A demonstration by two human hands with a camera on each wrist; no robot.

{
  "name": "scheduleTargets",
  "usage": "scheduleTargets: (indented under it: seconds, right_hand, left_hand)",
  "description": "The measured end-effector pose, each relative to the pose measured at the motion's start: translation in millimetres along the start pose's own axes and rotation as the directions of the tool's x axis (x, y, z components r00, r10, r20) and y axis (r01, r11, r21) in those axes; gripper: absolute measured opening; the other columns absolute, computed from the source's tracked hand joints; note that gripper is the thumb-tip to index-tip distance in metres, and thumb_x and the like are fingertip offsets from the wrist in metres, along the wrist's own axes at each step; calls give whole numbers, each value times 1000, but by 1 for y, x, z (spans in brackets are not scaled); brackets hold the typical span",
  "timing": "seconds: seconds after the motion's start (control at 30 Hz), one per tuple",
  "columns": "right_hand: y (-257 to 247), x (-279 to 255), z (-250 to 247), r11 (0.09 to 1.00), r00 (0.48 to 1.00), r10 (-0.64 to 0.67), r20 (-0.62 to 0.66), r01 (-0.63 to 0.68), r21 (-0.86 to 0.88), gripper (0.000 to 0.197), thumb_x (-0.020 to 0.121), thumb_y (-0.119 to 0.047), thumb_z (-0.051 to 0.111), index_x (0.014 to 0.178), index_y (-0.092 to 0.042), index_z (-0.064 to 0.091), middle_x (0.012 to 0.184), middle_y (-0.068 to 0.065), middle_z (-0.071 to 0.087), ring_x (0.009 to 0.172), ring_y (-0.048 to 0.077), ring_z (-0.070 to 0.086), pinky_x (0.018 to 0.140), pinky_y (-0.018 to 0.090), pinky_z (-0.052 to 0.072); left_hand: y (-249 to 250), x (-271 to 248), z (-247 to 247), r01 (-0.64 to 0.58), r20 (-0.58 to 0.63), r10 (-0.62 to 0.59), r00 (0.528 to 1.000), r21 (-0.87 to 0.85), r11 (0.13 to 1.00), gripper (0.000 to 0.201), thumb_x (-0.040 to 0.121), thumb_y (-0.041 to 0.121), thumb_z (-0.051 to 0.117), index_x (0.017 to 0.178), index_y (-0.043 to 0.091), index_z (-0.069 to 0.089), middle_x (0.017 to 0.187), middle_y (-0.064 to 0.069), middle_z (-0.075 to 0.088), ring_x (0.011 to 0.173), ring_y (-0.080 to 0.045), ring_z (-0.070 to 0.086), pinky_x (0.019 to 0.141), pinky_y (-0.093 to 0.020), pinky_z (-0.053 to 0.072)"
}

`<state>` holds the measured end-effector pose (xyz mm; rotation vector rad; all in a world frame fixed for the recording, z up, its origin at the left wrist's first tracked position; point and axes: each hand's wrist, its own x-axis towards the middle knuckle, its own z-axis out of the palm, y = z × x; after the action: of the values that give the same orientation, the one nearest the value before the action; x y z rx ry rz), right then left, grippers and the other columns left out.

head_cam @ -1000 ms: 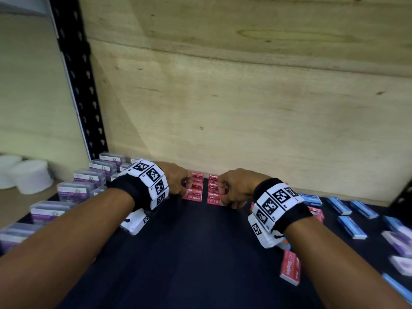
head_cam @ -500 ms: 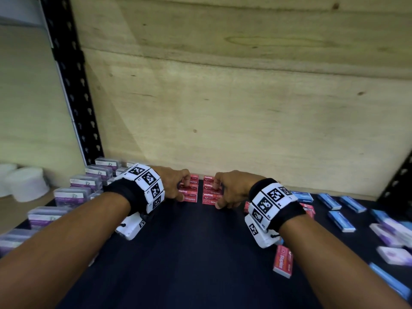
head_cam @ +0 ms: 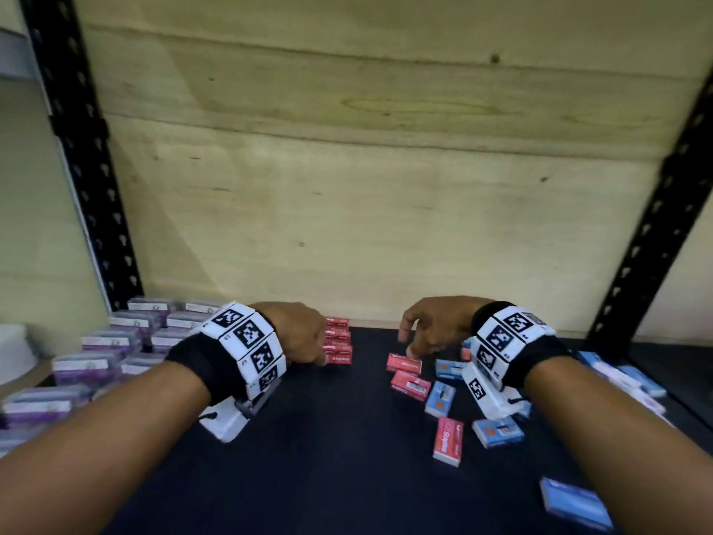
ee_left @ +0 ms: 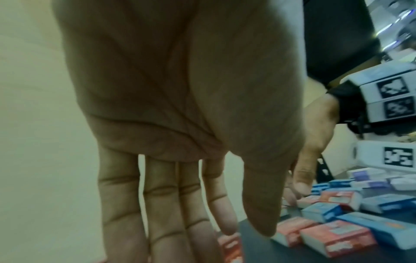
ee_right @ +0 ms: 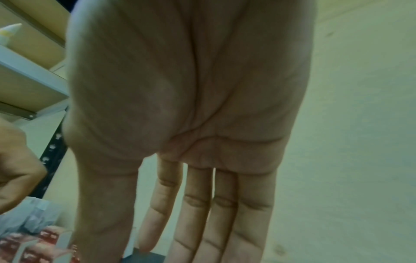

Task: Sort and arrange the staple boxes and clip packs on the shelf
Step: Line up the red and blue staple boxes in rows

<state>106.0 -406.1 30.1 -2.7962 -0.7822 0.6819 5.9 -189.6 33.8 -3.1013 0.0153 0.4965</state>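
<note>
Hiding row of red staple boxes (head_cam: 338, 343), left hand (head_cam: 297, 334) fingers straight; right hand (head_cam: 432, 328) relaxed, empty; far boxes blurred.

Both forearms outstretched, left hand (head_cam: 297, 334) and right hand (head_cam: 432, 328) palm-down, fingers straight.

The left hand (ee_left: 180, 106) fills the view, palm to the camera, fingers (ee_left: 121, 204) straight and pointing down; to its right, red staple boxes (ee_left: 335, 238) and blue staple boxes (ee_left: 321, 211) lie jumbled; the right hand (ee_left: 315, 135) reaches down among them.
</note>
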Motion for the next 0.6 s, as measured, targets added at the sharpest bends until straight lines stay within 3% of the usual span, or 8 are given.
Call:
scheduleTargets:
  seconds: [0.07,0.13,0.2,0.27,0.33,0.5,0.6]
  right_hand:
    - [10,-6,-1,999,999,35,8,-35,-30,23,82,-34,78,100,-28,65,89,6,72,77,20,64,85,36,56]
    - [19,-14,1,995,998,70,10,-69,-68,21,81,-32,78,99,-29,67,95,2,73,89,23,68,90,39,55]
    - [28,-22,2,992,996,90,7,-89,-89,20,84,-25,75,104,-26,68,99,-4,71,99,19,66,91,35,52]
    - [37,-30,3,990,994,106,-5,-106,-92,22,87,-18,72,108,-22,69,93,-10,67,99,16,64,86,30,50]
    - [46,-35,2,983,990,135,-33,-138,-121,23,87,-20,73,109,-22,69,89,-13,65,98,15,63,82,28,48]
    - [72,-42,-1,954,972,218,-89,-232,-192,31,85,-24,75,115,-23,67,106,-5,62,100,17,58,92,33,48]
    - [82,-42,2,954,966,249,-71,-257,-153,34,81,-23,78,112,-28,65,105,-8,58,101,15,54,96,33,46]
  left_hand:
    - [18,5,7,-101,7,102,995,-22,995,24,89,44,62,104,25,62,89,9,61,85,-14,59,79,-31,48]
    - [37,10,11,-218,11,219,976,-10,976,26,91,43,62,114,29,59,90,12,56,88,-13,56,79,-30,45]
    - [55,15,13,-307,-6,307,952,12,952,34,93,39,61,125,31,54,88,10,53,84,-13,52,76,-27,40]
    - [69,22,14,-357,-35,358,933,27,934,39,93,36,62,130,32,52,88,7,54,81,-14,50,73,-26,38]
    - [78,29,15,-375,-40,376,926,34,926,42,92,35,63,132,34,51,97,4,59,82,-14,50,75,-27,40]
    - [92,39,18,-376,33,376,926,-7,926,45,88,29,70,130,32,54,102,4,57,88,-13,50,85,-32,44]
    - [94,44,21,-378,37,378,925,-29,926,42,86,26,72,125,30,56,86,14,50,86,-12,49,83,-33,44]
